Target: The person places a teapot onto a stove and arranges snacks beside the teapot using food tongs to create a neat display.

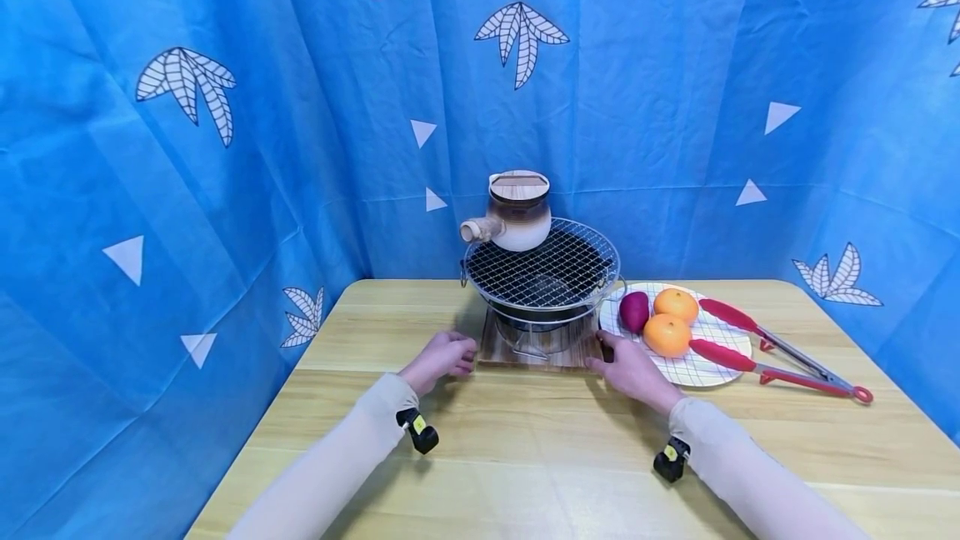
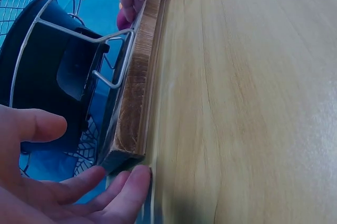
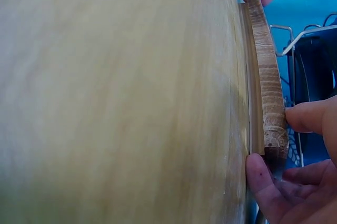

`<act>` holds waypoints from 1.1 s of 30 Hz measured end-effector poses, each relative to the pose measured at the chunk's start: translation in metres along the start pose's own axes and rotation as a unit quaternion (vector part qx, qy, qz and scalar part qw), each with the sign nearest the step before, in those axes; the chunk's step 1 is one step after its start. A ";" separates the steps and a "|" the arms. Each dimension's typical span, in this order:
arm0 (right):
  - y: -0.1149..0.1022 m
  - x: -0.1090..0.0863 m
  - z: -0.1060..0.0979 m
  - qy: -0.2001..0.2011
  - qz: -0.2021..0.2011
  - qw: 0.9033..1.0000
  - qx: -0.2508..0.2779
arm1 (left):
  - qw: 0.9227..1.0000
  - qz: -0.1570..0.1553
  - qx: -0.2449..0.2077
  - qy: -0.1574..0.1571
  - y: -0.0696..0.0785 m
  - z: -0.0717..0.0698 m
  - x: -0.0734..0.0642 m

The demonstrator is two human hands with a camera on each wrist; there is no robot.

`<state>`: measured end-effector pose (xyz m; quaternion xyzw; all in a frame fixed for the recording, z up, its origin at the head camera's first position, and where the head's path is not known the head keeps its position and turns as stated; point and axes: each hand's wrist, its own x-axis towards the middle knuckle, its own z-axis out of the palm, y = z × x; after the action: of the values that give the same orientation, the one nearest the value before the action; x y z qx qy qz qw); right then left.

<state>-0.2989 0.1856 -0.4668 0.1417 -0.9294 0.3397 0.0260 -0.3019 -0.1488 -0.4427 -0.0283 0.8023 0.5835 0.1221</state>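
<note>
A wooden board (image 1: pixel 555 361) lies on the table beneath a small black stove (image 1: pixel 536 315), which has a wire frame and a round wire grill (image 1: pixel 517 277) on top. A clay teapot (image 1: pixel 521 227) with a side handle and a wooden lid sits toward the back of the grill. My right hand (image 1: pixel 633 369) grips the board's right end, thumb on the upper face and fingers at the end's lower edge. At the opposite end, my left hand (image 1: pixel 442 361) has its fingertips close to the board's corner, with the thumb (image 2: pixel 45 124) held apart above.
To the right, a white checked plate (image 1: pixel 701 375) bears two oranges (image 1: pixel 667 336) and a purple round fruit or vegetable (image 1: pixel 634 312). Red-tipped tongs (image 1: pixel 802 377) lie across it onto the table (image 1: pixel 525 457). A blue curtain (image 1: pixel 637 107) hangs behind.
</note>
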 end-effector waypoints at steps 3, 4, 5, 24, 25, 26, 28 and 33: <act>0.001 0.000 0.001 -0.003 0.004 1.000 0.011 | 1.000 0.000 0.008 -0.003 0.001 0.001 0.001; 0.002 0.000 0.001 -0.004 0.006 1.000 0.015 | 1.000 0.003 0.012 -0.004 0.000 0.002 0.001; 0.002 0.000 0.001 -0.006 0.008 1.000 0.020 | 1.000 0.002 0.012 -0.004 0.000 0.003 0.002; 0.002 0.000 0.002 -0.007 0.008 1.000 0.020 | 1.000 0.022 0.007 -0.018 -0.005 0.010 0.005; 0.003 0.000 0.002 -0.007 0.008 1.000 0.017 | 1.000 0.024 0.005 -0.018 -0.006 0.011 0.005; 0.003 0.000 0.002 -0.008 0.009 1.000 0.015 | 1.000 0.025 0.005 -0.018 -0.006 0.011 0.005; 0.004 0.000 0.003 -0.009 0.013 1.000 0.016 | 0.999 0.029 0.007 -0.018 -0.007 0.012 0.005; 0.003 0.001 0.003 -0.013 0.018 1.000 0.020 | 0.999 0.036 0.006 -0.013 -0.008 0.012 0.007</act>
<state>-0.3007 0.1858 -0.4706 0.1294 -0.9251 0.3569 0.0048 -0.3050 -0.1390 -0.4550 0.0088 0.8045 0.5834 0.1112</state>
